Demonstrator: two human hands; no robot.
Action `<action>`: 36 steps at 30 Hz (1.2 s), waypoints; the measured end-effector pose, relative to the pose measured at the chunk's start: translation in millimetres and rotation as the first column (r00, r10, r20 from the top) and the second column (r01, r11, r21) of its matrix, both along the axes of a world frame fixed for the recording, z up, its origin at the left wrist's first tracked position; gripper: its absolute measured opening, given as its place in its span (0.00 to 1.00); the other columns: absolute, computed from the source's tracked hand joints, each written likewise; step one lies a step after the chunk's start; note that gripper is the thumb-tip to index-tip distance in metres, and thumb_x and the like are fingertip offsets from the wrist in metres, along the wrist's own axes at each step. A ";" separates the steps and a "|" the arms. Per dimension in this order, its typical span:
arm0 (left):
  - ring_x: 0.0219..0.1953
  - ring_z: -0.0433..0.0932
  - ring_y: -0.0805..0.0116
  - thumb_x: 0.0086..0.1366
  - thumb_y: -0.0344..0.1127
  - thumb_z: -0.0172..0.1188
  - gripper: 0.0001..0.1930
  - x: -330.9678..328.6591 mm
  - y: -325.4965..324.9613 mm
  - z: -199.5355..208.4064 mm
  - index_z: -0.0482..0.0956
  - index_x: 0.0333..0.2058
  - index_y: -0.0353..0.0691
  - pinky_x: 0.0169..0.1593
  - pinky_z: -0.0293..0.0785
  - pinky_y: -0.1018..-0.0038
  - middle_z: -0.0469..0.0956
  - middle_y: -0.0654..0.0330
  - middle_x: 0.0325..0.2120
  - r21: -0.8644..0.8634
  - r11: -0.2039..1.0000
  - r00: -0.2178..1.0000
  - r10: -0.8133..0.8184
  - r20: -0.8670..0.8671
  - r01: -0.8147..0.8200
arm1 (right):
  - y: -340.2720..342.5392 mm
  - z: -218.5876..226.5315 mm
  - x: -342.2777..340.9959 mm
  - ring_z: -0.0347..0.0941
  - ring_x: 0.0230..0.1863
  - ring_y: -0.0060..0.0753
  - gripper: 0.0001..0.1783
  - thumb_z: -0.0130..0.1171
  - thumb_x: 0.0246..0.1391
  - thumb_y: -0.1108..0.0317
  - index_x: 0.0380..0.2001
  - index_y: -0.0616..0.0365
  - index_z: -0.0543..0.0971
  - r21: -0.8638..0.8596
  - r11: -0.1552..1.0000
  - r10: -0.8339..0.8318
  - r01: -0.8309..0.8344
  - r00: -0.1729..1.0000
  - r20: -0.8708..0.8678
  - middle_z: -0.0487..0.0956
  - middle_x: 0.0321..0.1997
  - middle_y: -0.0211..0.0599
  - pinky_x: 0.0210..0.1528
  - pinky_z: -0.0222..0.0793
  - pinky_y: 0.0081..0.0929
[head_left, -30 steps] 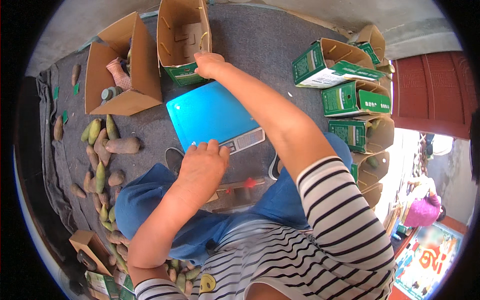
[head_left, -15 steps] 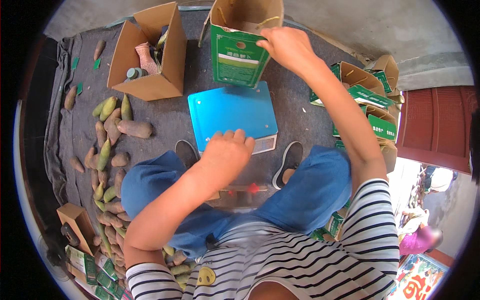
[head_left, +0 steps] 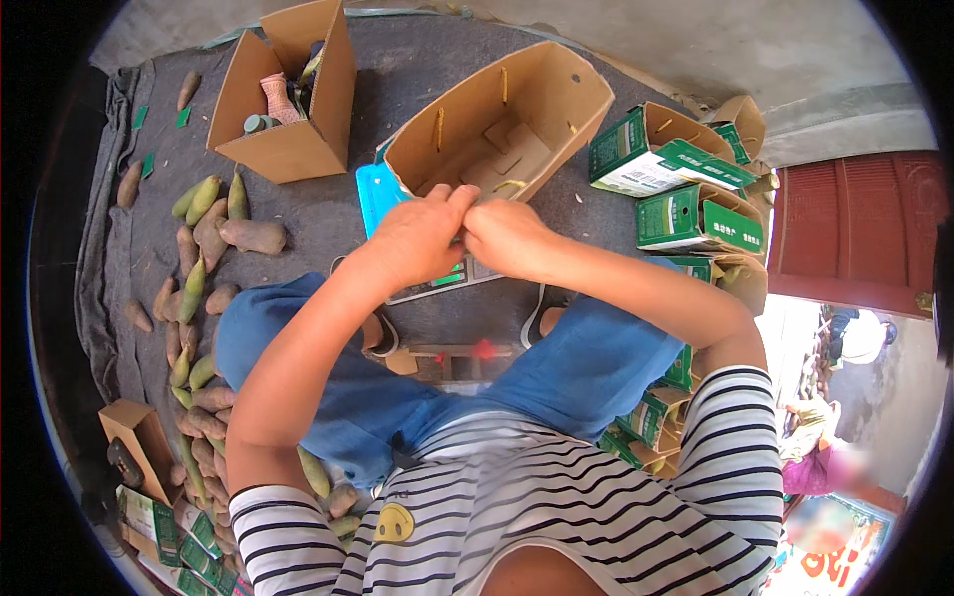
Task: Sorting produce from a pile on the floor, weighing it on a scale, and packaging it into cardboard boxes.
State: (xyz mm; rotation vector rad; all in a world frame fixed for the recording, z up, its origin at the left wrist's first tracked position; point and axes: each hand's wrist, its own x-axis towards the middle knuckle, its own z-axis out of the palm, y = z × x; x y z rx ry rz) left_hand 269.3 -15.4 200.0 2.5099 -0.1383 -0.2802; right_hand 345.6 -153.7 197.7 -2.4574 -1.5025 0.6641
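Observation:
An open cardboard carton (head_left: 487,124), with yellow cord loops and folded flaps at its bottom, stands on or over the scale. My left hand (head_left: 422,233) and my right hand (head_left: 507,236) meet at its near edge, fingers closed on the rim. The fingertips are partly hidden. Under the carton, the blue plate of the scale (head_left: 372,195) shows at the left. Part of the scale's lit green display (head_left: 449,278) appears just below my left hand.
A tall brown box (head_left: 283,154) with a pink knitted item stands at far left. Brown and green root vegetables (head_left: 253,235) lie along the left. Several green cartons (head_left: 671,216) line the right, near a red door (head_left: 860,233). People are visible at far right.
The carton has come nearer, from behind the scale to over it, now covering most of the blue plate. My right hand has moved down beside my left, which now also grips the rim.

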 end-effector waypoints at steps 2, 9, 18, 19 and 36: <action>0.46 0.72 0.50 0.51 0.35 0.60 0.27 -1.9 10.5 0.5 0.66 0.51 0.37 0.47 0.70 0.60 0.72 0.47 0.42 0.017 1.000 1.000 0.022 -0.001 -0.022 | -0.7 -9.4 -5.2 0.76 0.32 0.49 0.08 0.49 0.46 0.72 0.29 0.60 0.77 0.130 0.991 -0.010 0.015 0.999 -0.042 0.79 0.29 0.46 0.35 0.72 0.43; 0.39 0.77 0.53 0.50 0.54 0.64 0.25 -17.5 44.8 -1.5 0.80 0.35 0.35 0.41 0.75 0.62 0.75 0.49 0.37 0.492 0.871 0.959 0.136 -0.250 0.005 | -33.4 4.0 55.3 0.72 0.44 0.46 0.14 0.55 0.50 0.66 0.41 0.56 0.75 0.200 0.970 0.047 -0.141 0.910 0.411 0.75 0.43 0.41 0.45 0.68 0.40; 0.48 0.73 0.59 0.47 0.50 0.68 0.25 -13.4 54.9 5.6 0.80 0.41 0.43 0.46 0.72 0.65 0.75 0.59 0.43 0.658 0.747 0.953 0.258 -0.160 -0.092 | -52.0 -9.9 78.6 0.73 0.40 0.49 0.09 0.55 0.50 0.67 0.35 0.56 0.75 -0.150 0.985 0.125 -0.085 0.954 0.273 0.77 0.33 0.43 0.41 0.68 0.43; 0.48 0.73 0.59 0.48 0.47 0.67 0.22 -14.0 53.3 2.7 0.80 0.41 0.43 0.46 0.71 0.64 0.76 0.59 0.42 0.702 0.709 0.954 0.254 -0.159 -0.072 | -51.7 -6.9 77.6 0.73 0.40 0.49 0.09 0.55 0.51 0.67 0.35 0.56 0.75 -0.149 0.984 0.130 -0.097 0.964 0.234 0.77 0.33 0.44 0.40 0.68 0.43; 0.32 0.80 0.54 0.48 0.26 0.56 0.05 -14.1 40.3 -15.4 0.82 0.22 0.38 0.33 0.76 0.63 0.80 0.52 0.26 0.535 0.842 0.978 0.047 -0.204 0.071 | -24.4 -39.3 47.0 0.71 0.44 0.53 0.13 0.52 0.54 0.65 0.41 0.59 0.72 -0.016 0.981 0.192 -0.192 0.981 0.001 0.76 0.39 0.48 0.43 0.67 0.45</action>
